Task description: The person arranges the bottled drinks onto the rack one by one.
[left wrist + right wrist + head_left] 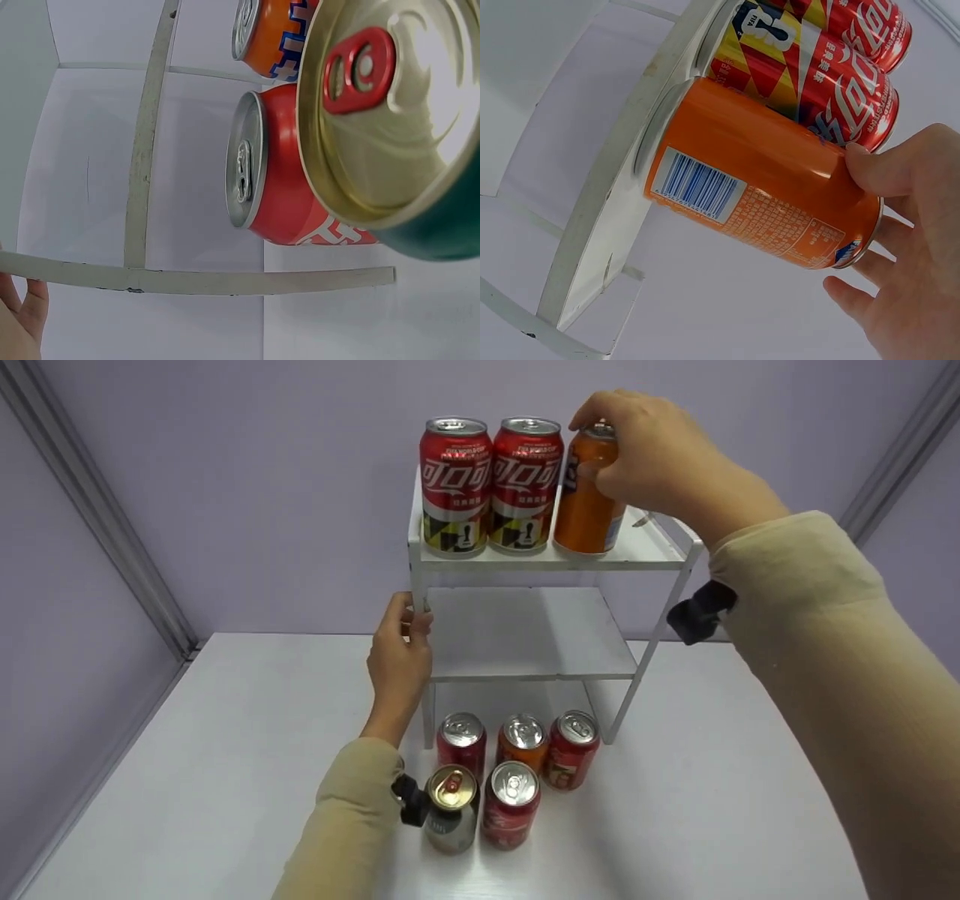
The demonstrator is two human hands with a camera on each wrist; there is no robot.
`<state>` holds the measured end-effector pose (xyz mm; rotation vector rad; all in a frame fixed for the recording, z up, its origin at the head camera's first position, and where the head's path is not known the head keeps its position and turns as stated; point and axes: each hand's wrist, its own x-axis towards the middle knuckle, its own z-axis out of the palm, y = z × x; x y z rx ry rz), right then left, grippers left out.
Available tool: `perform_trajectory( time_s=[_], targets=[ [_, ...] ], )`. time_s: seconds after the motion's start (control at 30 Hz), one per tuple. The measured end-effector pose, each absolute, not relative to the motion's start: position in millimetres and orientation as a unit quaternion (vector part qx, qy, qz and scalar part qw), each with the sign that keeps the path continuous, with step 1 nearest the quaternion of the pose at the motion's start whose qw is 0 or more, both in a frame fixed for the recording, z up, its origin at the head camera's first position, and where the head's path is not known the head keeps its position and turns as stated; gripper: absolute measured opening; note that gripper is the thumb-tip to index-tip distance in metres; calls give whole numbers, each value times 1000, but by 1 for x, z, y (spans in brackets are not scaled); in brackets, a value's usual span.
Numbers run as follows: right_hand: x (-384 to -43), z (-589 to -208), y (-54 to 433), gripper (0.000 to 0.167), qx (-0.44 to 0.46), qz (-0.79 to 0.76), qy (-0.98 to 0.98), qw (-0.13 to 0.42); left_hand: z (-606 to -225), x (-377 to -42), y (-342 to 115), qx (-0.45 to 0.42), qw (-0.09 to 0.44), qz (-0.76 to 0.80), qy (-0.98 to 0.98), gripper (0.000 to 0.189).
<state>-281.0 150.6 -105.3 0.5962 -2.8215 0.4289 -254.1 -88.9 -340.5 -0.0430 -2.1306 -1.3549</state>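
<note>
On the top tier of a white shelf rack (525, 679), an orange soda can (589, 521) stands beside two red cola cans (456, 472). My right hand (652, 457) grips the orange can near its top, thumb on the near side and fingers reaching round behind. In the right wrist view the can (757, 172) shows its barcode, and its base meets the shelf edge. Lower down, my left hand (401, 652) holds the rack's left front post, thumb and fingers about it; part of that hand (22, 315) shows behind the post in the left wrist view.
Several cans stand on the white table (225, 780) at the rack's foot, among them a dark can with a gold lid (452, 817), a red can (511, 814) and an orange can (523, 739). Pale walls (262, 472) rise behind and at the sides.
</note>
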Motion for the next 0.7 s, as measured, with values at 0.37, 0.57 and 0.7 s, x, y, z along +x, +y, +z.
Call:
perform_trajectory(
  time_s=[0.37,0.57,0.7],
  targets=[
    [-286,-119,162,53,239,205,-942,115,-340,-256,-89,-16,304,-502,-810,19],
    [-288,-127,159,51,243,207,-935,156,-341,-257,-90,-14,302,-505,-808,23],
    [-290,-129,153,55,219,158,-941,202,-342,-255,-91,-13,299,-507,-808,23]
  ],
)
